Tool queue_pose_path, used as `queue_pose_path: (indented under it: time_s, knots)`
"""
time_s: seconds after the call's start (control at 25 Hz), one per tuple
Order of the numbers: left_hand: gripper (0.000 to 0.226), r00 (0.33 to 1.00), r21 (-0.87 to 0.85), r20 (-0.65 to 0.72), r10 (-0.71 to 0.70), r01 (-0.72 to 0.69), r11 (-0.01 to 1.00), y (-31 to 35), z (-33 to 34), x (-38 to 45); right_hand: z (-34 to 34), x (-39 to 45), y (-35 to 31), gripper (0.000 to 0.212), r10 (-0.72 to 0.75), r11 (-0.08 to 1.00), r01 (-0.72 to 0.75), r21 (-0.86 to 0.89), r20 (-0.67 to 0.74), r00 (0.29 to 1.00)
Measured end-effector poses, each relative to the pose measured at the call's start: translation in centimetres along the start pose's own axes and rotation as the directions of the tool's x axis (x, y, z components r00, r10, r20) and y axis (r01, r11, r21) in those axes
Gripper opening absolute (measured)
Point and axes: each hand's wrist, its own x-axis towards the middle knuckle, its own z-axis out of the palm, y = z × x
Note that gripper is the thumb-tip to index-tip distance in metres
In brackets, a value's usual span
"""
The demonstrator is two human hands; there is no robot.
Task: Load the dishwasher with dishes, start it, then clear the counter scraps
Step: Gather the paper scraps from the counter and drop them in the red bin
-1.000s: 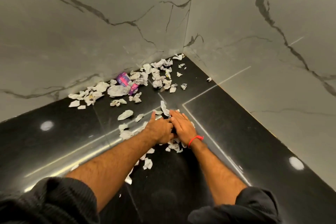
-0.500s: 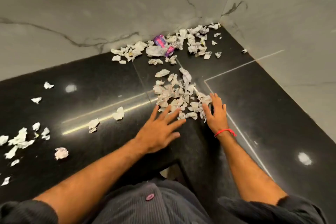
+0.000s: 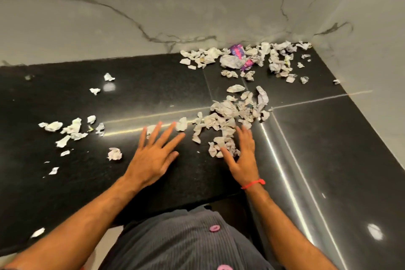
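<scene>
Torn white paper scraps litter the black counter (image 3: 153, 85). The largest pile of scraps (image 3: 232, 116) lies in the middle, just ahead of my hands. My left hand (image 3: 153, 155) lies flat on the counter with fingers spread, its fingertips near a few loose scraps. My right hand (image 3: 243, 155), with a red thread on the wrist, rests flat with fingers straight against the near right side of the pile, its thumb lying by the nearest scraps. Neither hand holds anything.
More scraps and a purple wrapper (image 3: 238, 52) lie in the far corner against the marble wall (image 3: 197, 6). A smaller scatter of scraps (image 3: 70, 129) sits at the left. The counter's front edge (image 3: 153, 210) is at my waist.
My hands were together over a few scraps, then came apart and flat on either side of the pile. The view has pulled back and lower, showing the left scatter.
</scene>
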Motion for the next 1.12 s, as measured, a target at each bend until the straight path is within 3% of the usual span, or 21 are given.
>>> queue_pose_path:
  time_s: [0.04, 0.12, 0.2, 0.28, 0.4, 0.48, 0.56, 0.6, 0.68, 0.76, 0.84, 0.88, 0.96, 1.04, 1.12]
  knots:
    - [0.062, 0.985, -0.05, -0.033, -0.171, 0.169, 0.984, -1.2, -0.1, -1.8, -0.4, -0.5, 0.5, 0.082, 0.028, 0.998, -0.029, -0.056, -0.022, 0.999]
    - [0.067, 0.859, -0.147, 0.019, -0.512, 0.509, 0.848, -3.8, 0.3, -5.7, 0.2, -1.1, 0.4, 0.091, 0.108, 0.979, -0.1, -0.177, 0.037, 0.993]
    - [0.081, 0.748, -0.173, 0.131, -0.651, 0.664, 0.727, -4.6, 1.0, -7.6, 2.3, -1.5, -1.0, 0.096, 0.141, 0.944, -0.09, -0.318, 0.139, 0.98]
    - [0.089, 0.765, -0.189, 0.194, -0.614, 0.643, 0.742, -3.5, 1.6, -6.3, 5.3, -1.4, -3.4, 0.094, 0.084, 0.917, 0.023, -0.398, 0.249, 0.965]
    - [0.079, 0.882, -0.276, 0.197, -0.429, 0.47, 0.839, -0.9, 1.7, -2.1, 9.7, -0.6, -7.6, 0.085, 0.001, 0.92, 0.16, -0.358, 0.41, 0.912]
    - [0.068, 0.927, -0.37, 0.173, -0.334, 0.375, 0.85, -1.5, 0.5, -1.1, 11.6, -0.5, -10.0, 0.078, -0.067, 0.938, 0.204, -0.279, 0.433, 0.899]
    - [0.067, 0.923, -0.409, 0.07, -0.378, 0.372, 0.833, -4.2, -0.9, -2.6, 12.1, -0.3, -11.2, 0.073, -0.179, 0.911, 0.309, -0.274, 0.412, 0.893]
    - [0.066, 0.895, -0.402, 0.027, -0.445, 0.418, 0.815, -6.0, -1.3, -4.3, 12.3, -0.3, -11.6, 0.072, -0.244, 0.875, 0.385, -0.294, 0.419, 0.875]
    - [0.066, 0.771, -0.325, -0.018, -0.636, 0.597, 0.733, -10.1, -1.1, -8.7, 13.3, -0.5, -12.9, 0.074, -0.33, 0.787, 0.515, -0.34, 0.474, 0.816]
    - [0.072, 0.605, -0.247, 0.019, -0.796, 0.774, 0.583, -13.6, -0.3, -12.8, 15.0, -0.9, -14.3, 0.074, -0.356, 0.697, 0.606, -0.383, 0.549, 0.756]
    - [0.079, 0.511, -0.189, 0.082, -0.856, 0.851, 0.49, -15.2, 0.5, -14.7, 16.8, -1.3, -15.2, 0.071, -0.342, 0.619, 0.661, -0.425, 0.611, 0.714]
    - [0.082, 0.523, -0.164, 0.103, -0.846, 0.848, 0.504, -15.2, 0.8, -14.6, 17.4, -1.4, -15.3, 0.07, -0.32, 0.591, 0.67, -0.449, 0.632, 0.706]
    - [0.083, 0.631, -0.158, 0.116, -0.767, 0.774, 0.613, -13.9, 1.3, -12.9, 17.9, -1.2, -14.7, 0.07, -0.262, 0.559, 0.656, -0.508, 0.642, 0.721]
    - [0.082, 0.754, -0.239, 0.109, -0.648, 0.653, 0.719, -12.3, 1.4, -10.4, 17.5, -0.7, -14.1, 0.072, -0.21, 0.567, 0.608, -0.555, 0.616, 0.759]
    - [0.077, 0.806, -0.38, 0.128, -0.577, 0.577, 0.722, -11.9, 0.4, -9.3, 17.2, -0.4, -14.4, 0.072, -0.18, 0.628, 0.552, -0.548, 0.588, 0.788]
